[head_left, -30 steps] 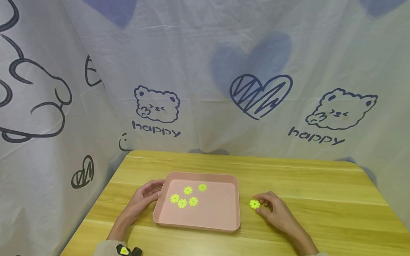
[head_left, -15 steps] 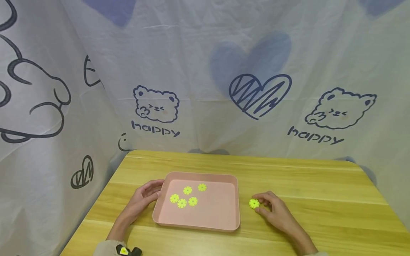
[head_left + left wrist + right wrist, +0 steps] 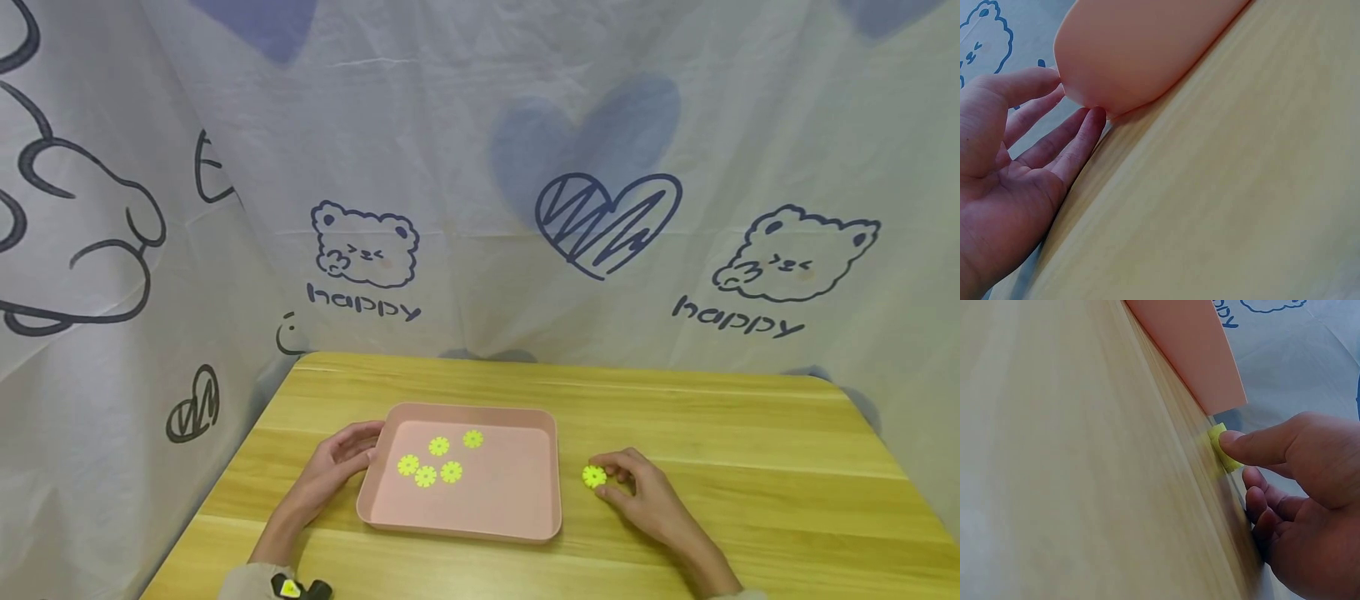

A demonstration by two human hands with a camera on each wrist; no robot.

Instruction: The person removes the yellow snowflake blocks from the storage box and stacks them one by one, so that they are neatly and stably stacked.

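Observation:
A shallow pink tray (image 3: 502,492) lies on the wooden table, with several yellow notched discs (image 3: 452,472) flat on its floor, mostly in its left half. At the tray's left end, my left hand (image 3: 330,467) rests its thumb and fingertips against the outer wall. The left wrist view shows these fingers (image 3: 1079,144) fairly straight at the wall's lower corner. To the right of the tray, my right hand (image 3: 641,496) pinches another yellow notched disc (image 3: 594,477) between thumb and index finger, close over the table. Seen side-on in the right wrist view, this yellow piece (image 3: 1224,447) looks thick.
Bare wood of the table (image 3: 750,450) extends right of the right hand and behind the tray. A pale curtain (image 3: 480,275) with bear and heart drawings hangs along the back and left edges. A black wrist device (image 3: 300,587) sits at the left cuff.

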